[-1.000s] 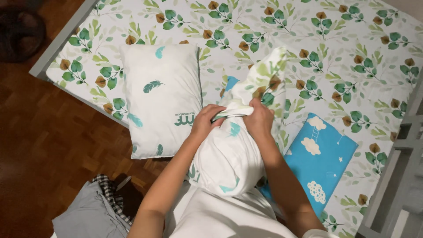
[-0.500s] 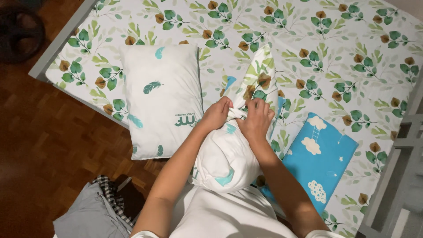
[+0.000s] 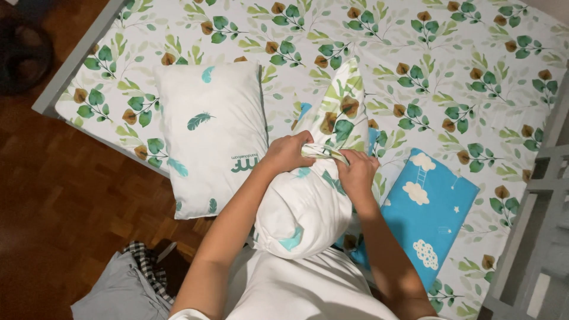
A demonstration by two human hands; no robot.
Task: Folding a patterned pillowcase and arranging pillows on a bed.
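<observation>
In the head view, the left hand (image 3: pixel 288 152) has its fingers (image 3: pixel 303 142) curled tight on the gathered edge of a leaf-print pillowcase (image 3: pixel 341 112), pinching the cloth at the top of a white pillow (image 3: pixel 302 207) with teal feather marks. The right hand (image 3: pixel 357 172) sits just beside it at about 4 o'clock, its fingers (image 3: pixel 349 159) folded together onto the same bunched edge. The pillow stands propped against the person's body, directly below both hands at 6 o'clock, while the loose pillowcase rises from the fingers toward 12 o'clock across the bed (image 3: pixel 450 71). A second white pillow (image 3: pixel 210 136) lies at 9 o'clock; a blue cloud-print pillowcase (image 3: pixel 432 207) lies at 4 o'clock.
</observation>
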